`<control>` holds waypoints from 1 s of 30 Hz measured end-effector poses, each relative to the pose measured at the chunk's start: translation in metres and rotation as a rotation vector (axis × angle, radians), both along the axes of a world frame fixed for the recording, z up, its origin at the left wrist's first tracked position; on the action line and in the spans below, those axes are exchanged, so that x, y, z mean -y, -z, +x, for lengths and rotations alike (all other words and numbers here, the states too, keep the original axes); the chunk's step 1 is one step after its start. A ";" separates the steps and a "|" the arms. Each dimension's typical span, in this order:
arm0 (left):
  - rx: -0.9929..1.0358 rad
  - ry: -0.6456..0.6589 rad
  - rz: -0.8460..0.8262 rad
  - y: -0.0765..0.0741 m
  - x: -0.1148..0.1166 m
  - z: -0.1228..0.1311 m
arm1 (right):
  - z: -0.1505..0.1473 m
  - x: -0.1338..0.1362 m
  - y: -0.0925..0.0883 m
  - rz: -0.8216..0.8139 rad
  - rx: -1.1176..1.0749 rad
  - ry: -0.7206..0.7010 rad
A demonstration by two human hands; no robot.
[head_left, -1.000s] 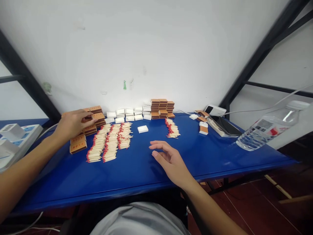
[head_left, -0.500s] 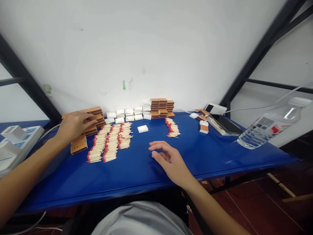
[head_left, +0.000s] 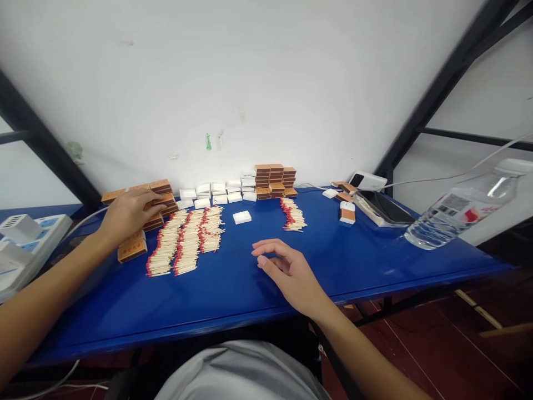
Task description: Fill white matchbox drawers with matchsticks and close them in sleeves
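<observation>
My left hand (head_left: 127, 214) lies on a low stack of orange matchboxes (head_left: 164, 191) at the table's left, fingers curled over the top boxes. More orange boxes (head_left: 132, 247) sit just in front of it. Rows of red-tipped matches (head_left: 187, 239) lie to its right. My right hand (head_left: 289, 275) rests near the front edge of the blue table (head_left: 208, 311), fingers loosely curved and apart, holding nothing. A single white inner tray (head_left: 242, 217) lies beyond it.
Along the wall stand white inner trays (head_left: 216, 191) and a taller stack of orange boxes (head_left: 272, 180). A small pile of matches (head_left: 292, 215), a half-open matchbox (head_left: 347, 213), a phone (head_left: 385, 208) and a water bottle (head_left: 458, 216) lie right. A power strip (head_left: 25, 239) sits far left.
My left hand has settled slightly lower and nearer on the orange stack. The view tilted up a little. My right hand has not moved.
</observation>
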State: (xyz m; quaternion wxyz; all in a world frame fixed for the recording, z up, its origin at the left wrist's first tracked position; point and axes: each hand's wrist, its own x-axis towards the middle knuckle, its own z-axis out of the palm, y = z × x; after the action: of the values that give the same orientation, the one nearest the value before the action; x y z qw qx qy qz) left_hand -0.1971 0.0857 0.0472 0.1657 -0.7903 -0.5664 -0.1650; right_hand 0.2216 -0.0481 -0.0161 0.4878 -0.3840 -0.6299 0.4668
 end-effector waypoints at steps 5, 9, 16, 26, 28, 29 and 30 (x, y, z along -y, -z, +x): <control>-0.004 -0.039 0.031 -0.003 0.003 0.008 | 0.000 0.000 -0.001 -0.001 0.004 0.000; -0.020 -0.030 0.046 -0.005 0.003 0.011 | -0.001 -0.001 -0.003 0.004 0.011 0.003; 0.000 -0.011 0.105 -0.008 0.007 0.020 | -0.001 -0.002 -0.004 0.138 0.125 0.061; 0.134 0.431 -0.178 -0.024 0.039 0.127 | -0.008 -0.135 -0.053 0.572 1.032 -0.074; 0.149 0.458 -0.188 -0.021 0.037 0.141 | -0.017 -0.154 -0.050 0.545 1.089 -0.116; 0.156 0.467 -0.186 -0.018 0.035 0.145 | -0.019 -0.159 -0.047 0.529 1.099 -0.138; 0.165 0.467 -0.182 -0.015 0.033 0.147 | -0.019 -0.160 -0.045 0.517 1.095 -0.161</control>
State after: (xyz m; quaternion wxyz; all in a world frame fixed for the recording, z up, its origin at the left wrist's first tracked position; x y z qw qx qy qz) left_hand -0.0496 0.0527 0.0617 0.0047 -0.8952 -0.3926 -0.2109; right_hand 0.2027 0.1119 0.0292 0.1337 -0.3884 -0.9091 0.0691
